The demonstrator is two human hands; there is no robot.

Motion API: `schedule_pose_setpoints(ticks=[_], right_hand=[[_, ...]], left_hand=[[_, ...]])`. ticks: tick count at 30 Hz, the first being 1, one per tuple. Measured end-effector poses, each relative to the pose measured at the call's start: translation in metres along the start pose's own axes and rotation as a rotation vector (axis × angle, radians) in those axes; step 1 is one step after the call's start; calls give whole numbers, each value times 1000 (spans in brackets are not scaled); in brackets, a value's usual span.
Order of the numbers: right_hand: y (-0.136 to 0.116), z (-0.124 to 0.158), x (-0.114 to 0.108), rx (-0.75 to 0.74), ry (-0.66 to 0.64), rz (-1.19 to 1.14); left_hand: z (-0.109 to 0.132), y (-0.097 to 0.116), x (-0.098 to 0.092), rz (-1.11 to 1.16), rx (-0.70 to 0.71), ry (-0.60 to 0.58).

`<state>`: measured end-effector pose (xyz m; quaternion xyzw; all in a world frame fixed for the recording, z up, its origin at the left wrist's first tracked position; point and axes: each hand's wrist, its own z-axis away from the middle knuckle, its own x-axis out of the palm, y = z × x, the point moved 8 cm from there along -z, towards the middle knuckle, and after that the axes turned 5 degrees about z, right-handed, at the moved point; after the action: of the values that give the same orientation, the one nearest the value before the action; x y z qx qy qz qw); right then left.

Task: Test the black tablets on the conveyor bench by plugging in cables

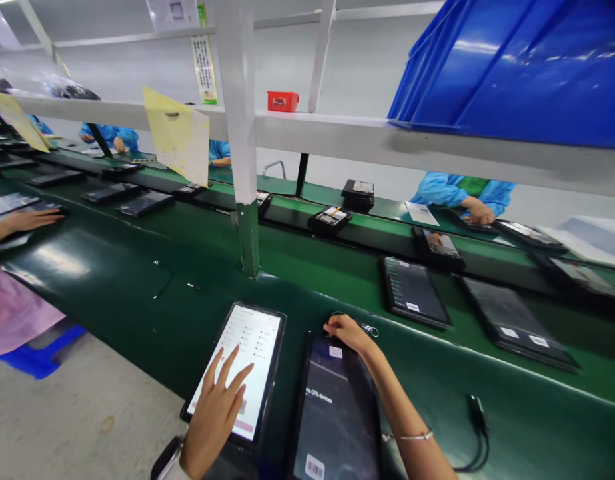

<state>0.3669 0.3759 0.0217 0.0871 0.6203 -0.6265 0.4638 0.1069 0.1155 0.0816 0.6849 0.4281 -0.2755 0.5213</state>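
Observation:
My left hand [220,400], its fingers spread, lies over the lit white screen of a tablet [257,333] and holds nothing. To its right is a dark-screened tablet [332,420] showing the words "No OTG devices", with white labels on it. At that tablet's far edge my right hand [348,331] has its fingers pinched together. What they hold, if anything, is too small and hidden to name. A small metal ring [372,331] and a dark piece lie just beyond this hand.
A white post [240,100] rises from the green table [137,280]. Further tablets [417,290] lie behind. A black cable [480,417] is at right. A blue bin [517,73] sits overhead. Another person's hand [34,219] is at left; co-workers sit across.

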Motion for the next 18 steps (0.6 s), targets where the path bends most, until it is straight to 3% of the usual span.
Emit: schedule_pose_setpoints(ticks=[9, 15, 18], right_hand=[[-2, 2, -1, 25, 17, 25], [-11, 7, -2, -36, 13, 20], [-5, 4, 3, -56, -2, 5]], left_hand=[[-9, 23, 0, -228, 129, -13], [-9, 31, -1, -318, 198, 18], [-4, 29, 6, -209, 108, -77]])
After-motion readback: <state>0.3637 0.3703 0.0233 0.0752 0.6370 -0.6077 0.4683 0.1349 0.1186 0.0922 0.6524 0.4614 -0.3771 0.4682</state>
